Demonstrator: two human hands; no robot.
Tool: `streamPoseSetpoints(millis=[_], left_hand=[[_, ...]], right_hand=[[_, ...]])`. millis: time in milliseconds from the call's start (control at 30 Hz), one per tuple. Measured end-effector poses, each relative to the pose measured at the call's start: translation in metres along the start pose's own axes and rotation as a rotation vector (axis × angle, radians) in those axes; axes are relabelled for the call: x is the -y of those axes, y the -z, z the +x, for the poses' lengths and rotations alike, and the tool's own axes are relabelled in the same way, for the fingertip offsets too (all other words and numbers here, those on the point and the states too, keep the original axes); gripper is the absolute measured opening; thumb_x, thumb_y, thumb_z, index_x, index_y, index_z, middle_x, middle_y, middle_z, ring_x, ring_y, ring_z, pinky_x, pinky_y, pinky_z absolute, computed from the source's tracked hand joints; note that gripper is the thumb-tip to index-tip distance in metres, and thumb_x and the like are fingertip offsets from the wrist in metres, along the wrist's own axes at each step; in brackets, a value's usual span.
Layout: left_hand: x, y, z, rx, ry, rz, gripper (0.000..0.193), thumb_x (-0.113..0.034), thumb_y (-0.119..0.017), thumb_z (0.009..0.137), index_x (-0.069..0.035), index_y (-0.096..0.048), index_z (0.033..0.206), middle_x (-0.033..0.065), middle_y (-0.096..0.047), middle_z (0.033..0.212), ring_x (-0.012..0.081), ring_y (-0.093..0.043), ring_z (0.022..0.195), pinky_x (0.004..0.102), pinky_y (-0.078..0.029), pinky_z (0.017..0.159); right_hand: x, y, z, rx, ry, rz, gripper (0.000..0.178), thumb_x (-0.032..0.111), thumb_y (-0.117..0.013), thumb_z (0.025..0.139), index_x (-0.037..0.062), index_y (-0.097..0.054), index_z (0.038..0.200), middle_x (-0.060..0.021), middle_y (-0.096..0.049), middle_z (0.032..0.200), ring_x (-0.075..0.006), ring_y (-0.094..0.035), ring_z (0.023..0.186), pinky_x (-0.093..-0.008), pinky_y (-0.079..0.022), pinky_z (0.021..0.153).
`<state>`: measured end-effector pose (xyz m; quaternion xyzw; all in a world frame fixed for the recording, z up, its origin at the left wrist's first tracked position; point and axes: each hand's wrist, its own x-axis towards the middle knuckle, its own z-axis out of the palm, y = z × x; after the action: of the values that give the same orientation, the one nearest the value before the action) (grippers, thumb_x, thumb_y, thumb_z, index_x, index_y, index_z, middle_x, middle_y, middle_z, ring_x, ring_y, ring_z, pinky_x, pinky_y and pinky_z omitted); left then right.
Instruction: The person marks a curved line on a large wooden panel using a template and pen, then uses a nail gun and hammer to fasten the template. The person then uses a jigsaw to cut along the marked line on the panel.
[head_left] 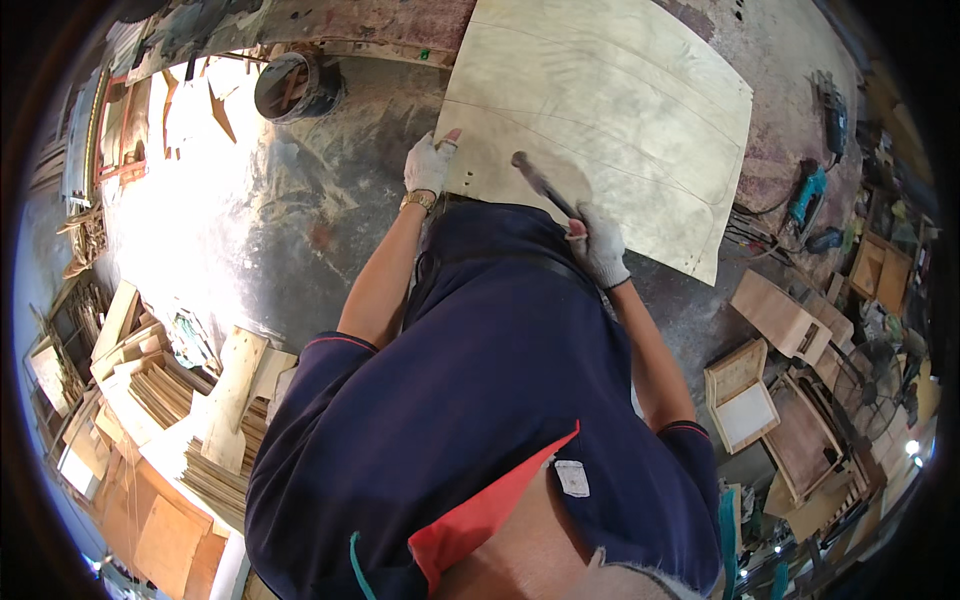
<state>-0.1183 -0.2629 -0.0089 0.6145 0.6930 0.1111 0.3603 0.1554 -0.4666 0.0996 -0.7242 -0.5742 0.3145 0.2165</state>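
Note:
A large pale sheet (600, 110), apparently plywood, lies flat before me, with thin curved lines across it and small dark holes near its near left corner. At its left edge is my gloved left hand (428, 166), closed at the rim with one bare fingertip over the top; the other fingers are partly hidden. My right hand (600, 245), also gloved, is wrapped around the handle of a hammer (541, 185). The hammer's dark, slightly blurred head is over the near part of the sheet, pointing away from me and leftward.
A dark bucket (284, 90) stands on the floor at the far left. Teal power tools (806, 193) and cables lie right of the sheet. Stacked wood strips (165, 393) fill the lower left; wooden box pieces (742, 395) and a fan (872, 372) are at the right.

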Motion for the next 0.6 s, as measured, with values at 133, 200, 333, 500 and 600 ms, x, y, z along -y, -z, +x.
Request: streamPoseSetpoints(millis=[133, 200, 333, 500, 600], left_hand=[[-0.004, 0.001, 0.004, 0.115, 0.048, -0.033, 0.093, -0.075, -0.062, 0.089, 0.006, -0.063, 0.136, 0.0284, -0.072, 0.121, 0.0421, -0.067, 0.117, 0.0461, -0.052, 0.098], [-0.002, 0.001, 0.002, 0.084, 0.03, -0.023, 0.093, -0.075, -0.062, 0.089, 0.006, -0.063, 0.136, 0.0284, -0.071, 0.121, 0.0421, -0.067, 0.117, 0.0462, -0.053, 0.097], [-0.018, 0.012, -0.006, 0.104, 0.045, -0.024, 0.094, -0.074, -0.063, 0.088, 0.007, -0.063, 0.136, 0.0297, -0.07, 0.122, 0.043, -0.067, 0.118, 0.0469, -0.053, 0.097], [-0.007, 0.001, -0.005, -0.047, 0.002, 0.016, 0.095, -0.074, -0.064, 0.088, 0.007, -0.06, 0.137, 0.032, -0.07, 0.12, 0.0449, -0.066, 0.118, 0.049, -0.053, 0.096], [-0.008, 0.009, -0.008, -0.069, 0.008, 0.087, 0.089, -0.073, -0.062, 0.09, 0.001, -0.058, 0.14, 0.0345, -0.069, 0.115, 0.0491, -0.065, 0.114, 0.0518, -0.053, 0.092]], right_hand=[[-0.021, -0.014, 0.006, 0.212, -0.229, -0.183, 0.045, 0.05, -0.057, 0.103, 0.0068, -0.068, 0.095, -0.0242, -0.068, 0.08, -0.0472, -0.067, 0.077, -0.0537, -0.051, 0.066], [-0.023, -0.012, -0.004, 0.148, -0.26, -0.168, 0.045, 0.049, -0.06, 0.102, 0.0058, -0.071, 0.096, -0.0232, -0.069, 0.077, -0.0462, -0.068, 0.075, -0.0521, -0.052, 0.066], [-0.046, -0.017, -0.042, -0.309, -0.483, 0.065, 0.039, 0.037, -0.065, 0.099, 0.0006, -0.076, 0.103, -0.0187, -0.071, 0.072, -0.0398, -0.07, 0.069, -0.0474, -0.053, 0.065], [-0.136, -0.032, -0.092, -1.169, -0.724, -0.032, 0.041, 0.03, -0.064, 0.099, -0.0071, -0.075, 0.113, -0.0215, -0.076, 0.086, -0.0338, -0.069, 0.071, -0.0441, -0.054, 0.07], [-0.137, 0.0, -0.095, -1.267, -1.227, 0.393, 0.052, 0.04, -0.064, 0.101, -0.01, -0.075, 0.107, -0.0226, -0.076, 0.099, -0.0317, -0.07, 0.086, -0.0453, -0.054, 0.075]])
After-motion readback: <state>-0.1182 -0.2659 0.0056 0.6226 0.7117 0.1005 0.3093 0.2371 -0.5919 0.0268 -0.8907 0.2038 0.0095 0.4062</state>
